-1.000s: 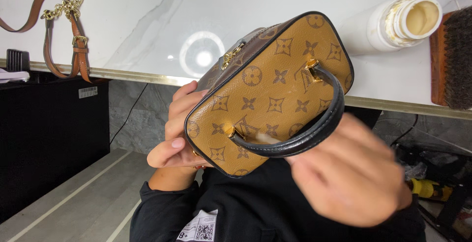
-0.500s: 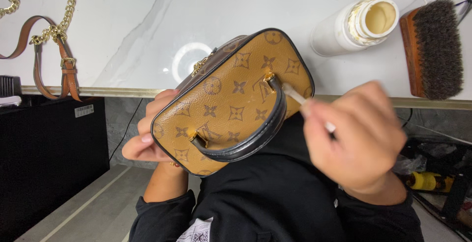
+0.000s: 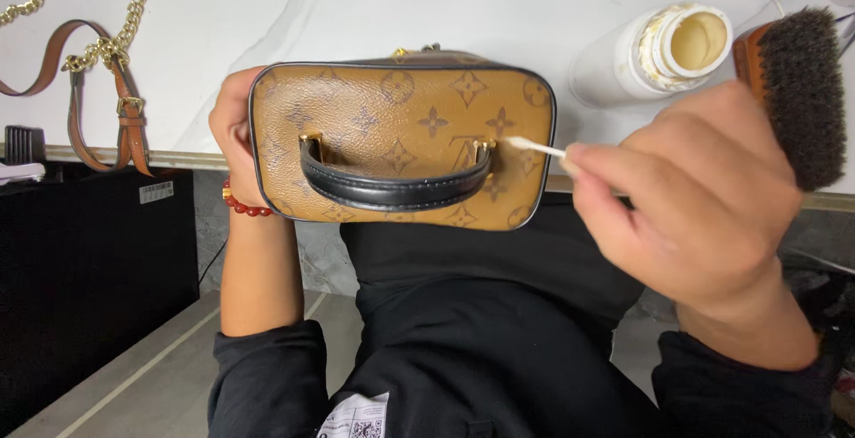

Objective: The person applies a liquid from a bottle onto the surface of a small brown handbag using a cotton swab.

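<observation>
Head view. Bag point(image 3: 401, 135), tan with a printed pattern, now lies level with its black handle point(image 3: 394, 190) facing the camera; half a second ago it was tilted. It is held in front of the torso, just before the counter edge. Left hand point(image 3: 233, 131) clasps the bag's 9 o'clock end, fingers wrapped behind it. Right hand point(image 3: 695, 198), at 3 o'clock, has its fingers pinched shut on a swab point(image 3: 534, 146) whose tip now touches the gold handle mount point(image 3: 484, 146), so the work appears to have moved onto that fitting.

White marble counter point(image 3: 356, 2) carries a strap point(image 3: 98, 73) with chain at 10 o'clock, an open white bottle point(image 3: 650, 51) and a brush point(image 3: 797, 91) at 2 o'clock. A black cabinet point(image 3: 89, 269) stands at 8 o'clock.
</observation>
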